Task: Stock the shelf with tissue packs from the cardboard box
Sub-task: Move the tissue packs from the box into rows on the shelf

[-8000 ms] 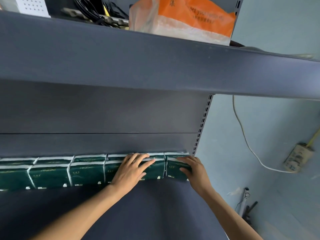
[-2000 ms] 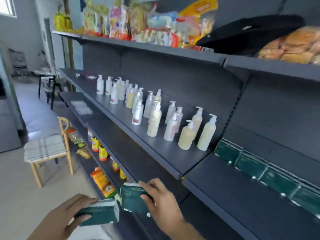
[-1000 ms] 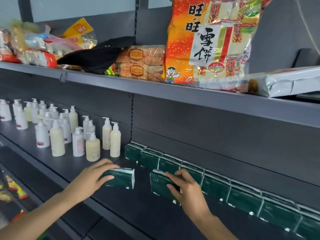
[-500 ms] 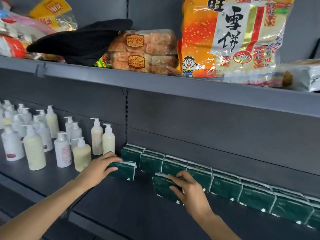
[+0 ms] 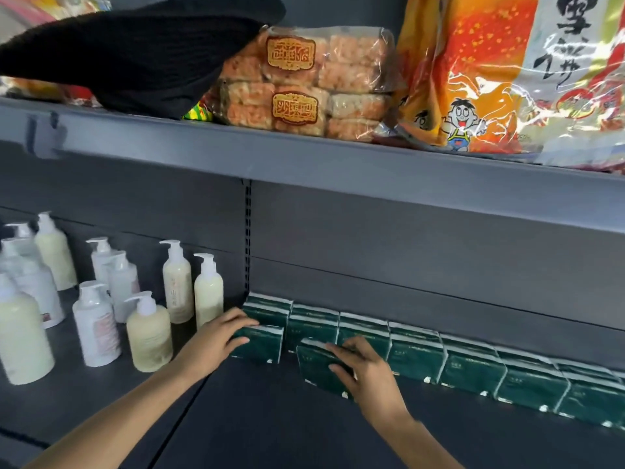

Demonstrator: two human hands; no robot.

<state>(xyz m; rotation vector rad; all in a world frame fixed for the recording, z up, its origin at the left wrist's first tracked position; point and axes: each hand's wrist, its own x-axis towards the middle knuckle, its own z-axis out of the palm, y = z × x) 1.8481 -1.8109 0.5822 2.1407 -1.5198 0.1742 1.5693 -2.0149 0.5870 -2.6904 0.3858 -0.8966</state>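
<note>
1. Two hands reach onto the dark grey shelf [image 5: 270,428]. The left hand [image 5: 216,340] comes in from the lower left, palm down, its fingers curled over the top and near face of a green tissue pack [image 5: 262,343], holding it.
2. The right hand [image 5: 365,367] comes in from the lower right, its fingers spread and bent over the top edge and front of a second tissue pack [image 5: 318,365], gripping it.
3. A row of tissue packs [image 5: 473,363] stands against the back panel, running off to the right. Both held packs sit in front of this row, at its left end.
4. Pump bottles [image 5: 176,282] of cream and white stand just left of the left hand, close beside its pack.
5. On the upper shelf [image 5: 338,164] lie a black cloth [image 5: 135,52], wrapped snack cakes [image 5: 304,82] and an orange snack bag [image 5: 507,69].
6. Each held pack stands on edge, broad green face toward the camera, long axis along the shelf. The right one tilts, its top leaning back toward the row.
</note>
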